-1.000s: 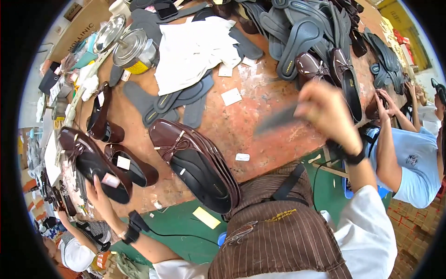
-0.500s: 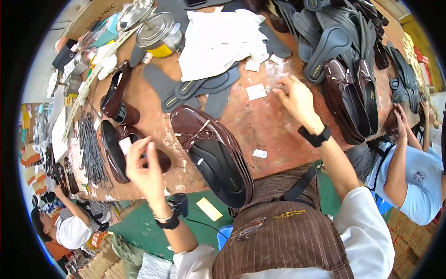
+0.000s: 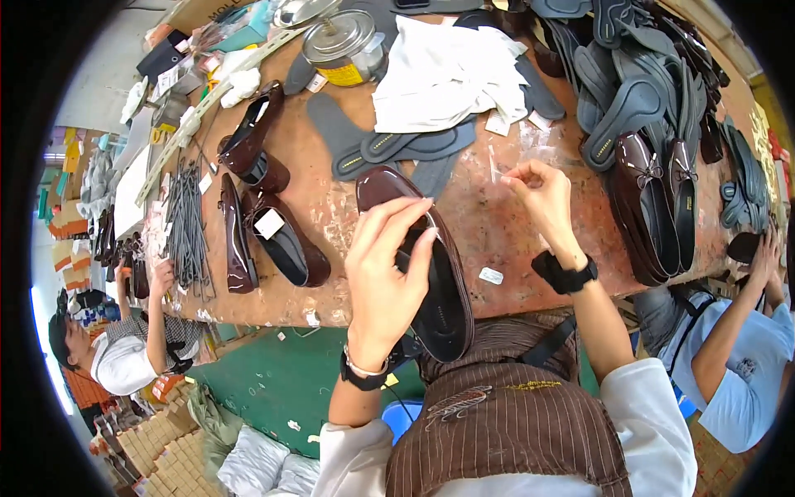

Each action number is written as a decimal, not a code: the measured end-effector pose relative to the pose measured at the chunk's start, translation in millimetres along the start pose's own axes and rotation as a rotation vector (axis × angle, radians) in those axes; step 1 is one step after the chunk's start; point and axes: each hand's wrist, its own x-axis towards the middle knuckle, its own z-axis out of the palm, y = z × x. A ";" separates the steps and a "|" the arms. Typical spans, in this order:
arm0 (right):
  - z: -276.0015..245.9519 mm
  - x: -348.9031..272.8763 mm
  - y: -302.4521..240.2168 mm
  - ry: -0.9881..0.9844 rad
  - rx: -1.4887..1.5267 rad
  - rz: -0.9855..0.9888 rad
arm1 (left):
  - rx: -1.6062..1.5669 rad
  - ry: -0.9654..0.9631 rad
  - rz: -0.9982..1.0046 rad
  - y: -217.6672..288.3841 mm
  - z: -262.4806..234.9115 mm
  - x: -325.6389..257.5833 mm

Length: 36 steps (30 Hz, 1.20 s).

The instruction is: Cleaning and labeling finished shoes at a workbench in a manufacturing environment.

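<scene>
In front of me a glossy dark brown loafer (image 3: 451, 290) stands on the table's near edge. My left hand (image 3: 385, 273) is over its upper, fingers curved, with a gap between thumb and fingertips. It hides the bow and part of the opening. Further right, my right hand (image 3: 542, 207) pinches a thin white card (image 3: 493, 164), seen nearly edge-on, just above the tabletop. To the left are a brown loafer (image 3: 298, 257) with a square white card (image 3: 268, 224) lying across it, and another shoe (image 3: 238, 240) beside it.
A white cloth (image 3: 451, 74) and grey insoles (image 3: 339, 124) lie at the back, near a metal can (image 3: 344, 45). Brown loafers (image 3: 642, 207) and piled insoles (image 3: 633, 99) occupy the right. A small white label (image 3: 490, 275) lies nearby. Co-workers sit at both sides.
My left hand has moved right to the middle loafer, leaving its white card on the left shoe. My right hand has picked up the white card that lay on the tabletop.
</scene>
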 end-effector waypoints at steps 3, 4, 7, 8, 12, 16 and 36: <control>-4.4 -25.1 -31.9 -0.037 0.166 -0.025 | 0.002 -0.041 0.050 3.1 2.1 10.6; -5.4 -32.2 -43.4 -0.063 0.261 -0.066 | 0.028 -0.048 0.085 3.7 3.3 15.1; -12.1 -56.5 -74.2 -0.179 0.424 -0.048 | -0.217 -0.164 -0.069 3.8 0.5 15.4; -12.8 -64.1 -80.2 -0.211 0.436 -0.055 | -0.421 -0.242 -0.177 4.4 -2.1 13.0; -16.6 -85.6 -101.8 -0.292 0.496 0.025 | -0.383 -0.175 -0.120 21.6 -8.8 -6.6; -26.0 -97.8 -100.8 -0.409 0.481 -0.049 | -0.547 0.011 -0.364 28.2 -0.7 -44.6; 41.2 -118.5 -95.6 -0.271 0.044 -0.410 | 0.349 0.068 -0.094 -19.9 -16.2 -69.8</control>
